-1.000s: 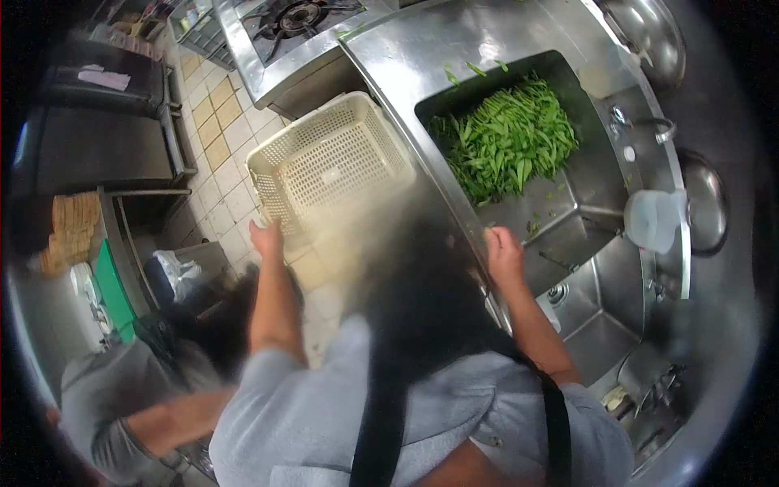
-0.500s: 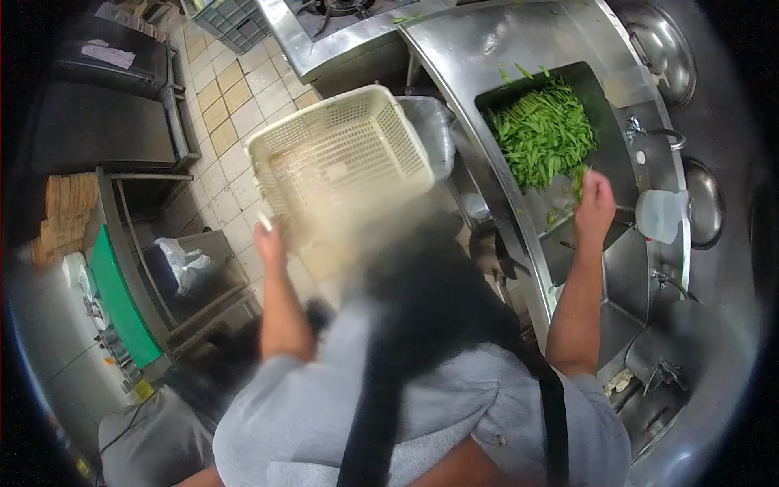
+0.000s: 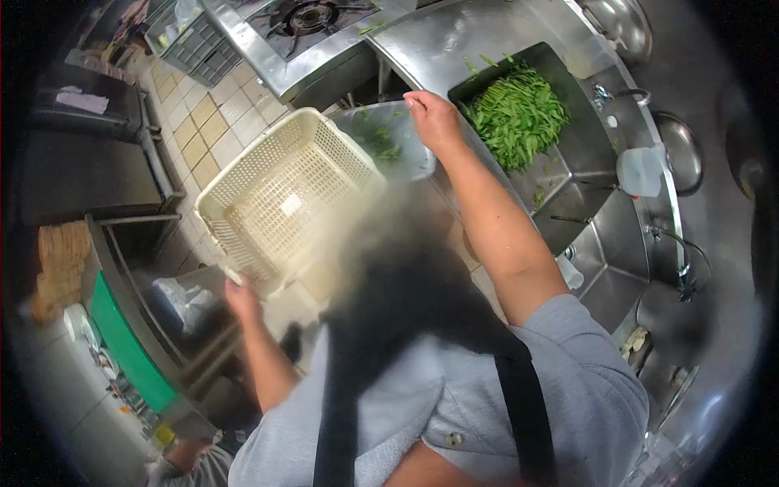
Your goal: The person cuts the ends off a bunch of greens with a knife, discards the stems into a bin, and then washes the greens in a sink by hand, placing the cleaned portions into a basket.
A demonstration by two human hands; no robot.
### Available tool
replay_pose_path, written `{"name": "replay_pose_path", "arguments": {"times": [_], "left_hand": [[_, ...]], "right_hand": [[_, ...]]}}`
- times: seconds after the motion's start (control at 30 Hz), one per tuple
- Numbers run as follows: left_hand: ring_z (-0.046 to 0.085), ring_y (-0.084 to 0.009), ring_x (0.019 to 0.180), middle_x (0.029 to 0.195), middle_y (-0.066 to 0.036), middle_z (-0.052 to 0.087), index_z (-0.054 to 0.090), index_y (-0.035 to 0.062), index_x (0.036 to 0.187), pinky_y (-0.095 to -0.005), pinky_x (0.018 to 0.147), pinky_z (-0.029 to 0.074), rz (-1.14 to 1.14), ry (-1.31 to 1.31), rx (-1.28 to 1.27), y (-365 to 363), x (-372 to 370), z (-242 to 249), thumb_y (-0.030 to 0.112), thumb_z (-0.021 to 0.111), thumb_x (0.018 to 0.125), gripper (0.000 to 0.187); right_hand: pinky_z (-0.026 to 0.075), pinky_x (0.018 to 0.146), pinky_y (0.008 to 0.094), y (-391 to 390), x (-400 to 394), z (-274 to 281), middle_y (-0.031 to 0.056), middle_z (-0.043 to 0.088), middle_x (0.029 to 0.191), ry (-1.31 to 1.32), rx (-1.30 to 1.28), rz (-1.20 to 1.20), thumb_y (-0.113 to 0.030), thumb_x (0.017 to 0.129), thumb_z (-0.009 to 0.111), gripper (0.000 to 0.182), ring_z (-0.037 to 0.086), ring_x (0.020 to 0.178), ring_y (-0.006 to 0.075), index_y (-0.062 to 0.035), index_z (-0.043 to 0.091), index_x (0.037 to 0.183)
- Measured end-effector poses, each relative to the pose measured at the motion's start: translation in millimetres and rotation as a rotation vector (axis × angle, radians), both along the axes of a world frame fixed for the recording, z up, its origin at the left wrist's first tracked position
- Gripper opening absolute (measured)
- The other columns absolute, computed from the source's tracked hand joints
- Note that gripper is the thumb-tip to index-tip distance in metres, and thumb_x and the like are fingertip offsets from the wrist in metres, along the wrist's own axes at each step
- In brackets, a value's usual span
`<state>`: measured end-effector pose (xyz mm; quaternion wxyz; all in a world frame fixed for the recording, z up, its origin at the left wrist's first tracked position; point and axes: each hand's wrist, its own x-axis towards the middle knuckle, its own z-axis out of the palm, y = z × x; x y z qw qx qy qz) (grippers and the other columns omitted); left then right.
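Note:
My left hand (image 3: 243, 299) grips the near corner of an off-white perforated plastic basket (image 3: 213, 213). The basket is tilted, with only wet-looking bare mesh inside. My right hand (image 3: 436, 123) is stretched over the near edge of the sink counter, beside a clear plastic bin (image 3: 418, 158). Its fingers look loosely parted, and no object shows in them. Green leaves (image 3: 381, 144) are in the bin, just left of and below that hand. A heap of leafy green vegetables (image 3: 519, 118) lies in the dark sink basin (image 3: 588, 146) to the right.
A gas stove (image 3: 312, 18) and a grey crate (image 3: 191, 53) stand ahead. Taps (image 3: 621, 96) and a translucent container (image 3: 639, 172) line the sink's far side. A green-topped counter (image 3: 122, 345) is at left. Another person's arm (image 3: 188, 456) shows at lower left.
My right hand has moved left from the greens in the sink to above the clear bin; the sprig it held is gone from it. The basket has shifted left with my left hand.

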<state>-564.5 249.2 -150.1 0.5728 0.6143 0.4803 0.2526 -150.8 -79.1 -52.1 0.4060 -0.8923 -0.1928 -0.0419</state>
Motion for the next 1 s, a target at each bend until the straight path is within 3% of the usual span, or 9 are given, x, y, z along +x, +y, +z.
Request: {"name": "replay_pose_path", "arguments": {"times": [0.07,0.13,0.33,0.37,0.47,0.57,0.63,0.73,1.0], "left_hand": [[0.062,-0.0187,0.077,0.092,-0.009,0.064,0.056,-0.0021,0.101,-0.0322,0.068,0.051,-0.066,0.104,-0.036,-14.5,21.3,-14.2,0.004,0.064,0.086,0.018],[0.062,-0.0185,0.077,0.091,-0.010,0.064,0.056,-0.0023,0.099,-0.0320,0.067,0.050,-0.105,0.080,-0.097,-27.0,44.1,-35.9,0.005,0.065,0.085,0.018],[0.063,-0.0212,0.080,0.092,-0.012,0.064,0.054,-0.0038,0.102,-0.0345,0.070,0.052,-0.268,0.287,-0.023,-44.3,107.4,-96.9,0.006,0.064,0.081,0.024],[0.062,-0.0209,0.074,0.088,-0.012,0.064,0.056,-0.0033,0.098,-0.0347,0.065,0.051,-0.227,0.205,-0.103,-55.7,120.2,-93.2,0.007,0.065,0.082,0.021],[0.063,-0.0212,0.072,0.086,-0.012,0.063,0.058,-0.0030,0.102,-0.0359,0.061,0.053,-0.198,0.144,-0.220,-66.1,147.7,-102.5,0.008,0.063,0.084,0.022],[0.065,-0.0285,0.087,0.103,-0.018,0.064,0.056,-0.0042,0.111,-0.0420,0.075,0.054,-0.274,0.192,-0.264,-59.1,173.3,-132.7,0.018,0.066,0.085,0.035],[0.058,-0.0377,0.109,0.124,-0.026,0.056,0.051,-0.0063,0.124,-0.0463,0.097,0.046,-0.101,0.728,-0.042,-65.3,191.3,-133.9,0.030,0.070,0.082,0.059],[0.045,-0.0407,0.126,0.136,-0.030,0.045,0.045,-0.0080,0.133,-0.0462,0.110,0.032,0.040,0.848,0.306,-126.7,226.6,-40.3,0.038,0.075,0.077,0.079],[0.028,-0.0406,0.138,0.144,-0.027,0.037,0.037,-0.0035,0.140,-0.0496,0.114,0.023,-0.483,0.052,0.686,-230.9,338.3,27.7,0.021,0.074,0.080,0.074]], "right_hand": [[0.052,0.072,0.0300,-19.0,-2.1,22.1,0.0074,0.071,0.085,0.334,0.236,-0.149,-0.021,0.092,0.062,0.019,0.068,0.077,0.0165,-0.0069,0.069,0.103],[0.050,0.070,0.0261,-58.4,9.1,2.9,0.0041,0.070,0.083,0.101,0.258,-0.238,-0.021,0.091,0.064,0.020,0.064,0.073,0.0112,-0.0047,0.069,0.102],[0.045,0.059,0.0215,-208.4,-27.3,5.3,0.0023,0.068,0.086,0.093,0.422,-0.521,-0.020,0.092,0.066,0.023,0.059,0.071,0.0071,-0.0024,0.067,0.106],[0.049,0.074,0.0261,-243.3,-29.3,-9.9,0.0054,0.068,0.091,0.250,0.441,-0.630,-0.019,0.092,0.065,0.023,0.063,0.080,0.0125,0.0014,0.065,0.104],[0.048,0.062,0.0239,-300.1,-63.5,-14.6,0.0038,0.066,0.084,0.265,0.565,-0.731,-0.021,0.093,0.065,0.024,0.060,0.069,0.0104,0.0002,0.066,0.104],[0.032,0.042,0.0202,-336.1,-95.0,-8.5,-0.0016,0.056,0.072,0.363,0.609,-0.860,-0.021,0.094,0.063,0.019,0.043,0.052,0.0038,-0.0055,0.065,0.105],[0.031,0.042,0.0202,-357.5,-110.3,-5.2,-0.0011,0.055,0.073,0.421,0.679,-0.906,-0.023,0.095,0.062,0.021,0.043,0.051,0.0044,-0.0056,0.063,0.107],[0.031,0.042,0.0196,-387.9,-124.9,-8.8,-0.0010,0.056,0.074,0.416,0.699,-0.916,-0.025,0.095,0.062,0.022,0.043,0.051,0.0043,-0.0059,0.063,0.106],[0.030,0.043,0.0201,-418.8,-99.0,-6.9,0.0000,0.056,0.077,0.531,0.800,-0.879,-0.028,0.096,0.060,0.026,0.042,0.052,0.0046,-0.0051,0.063,0.107]]}}
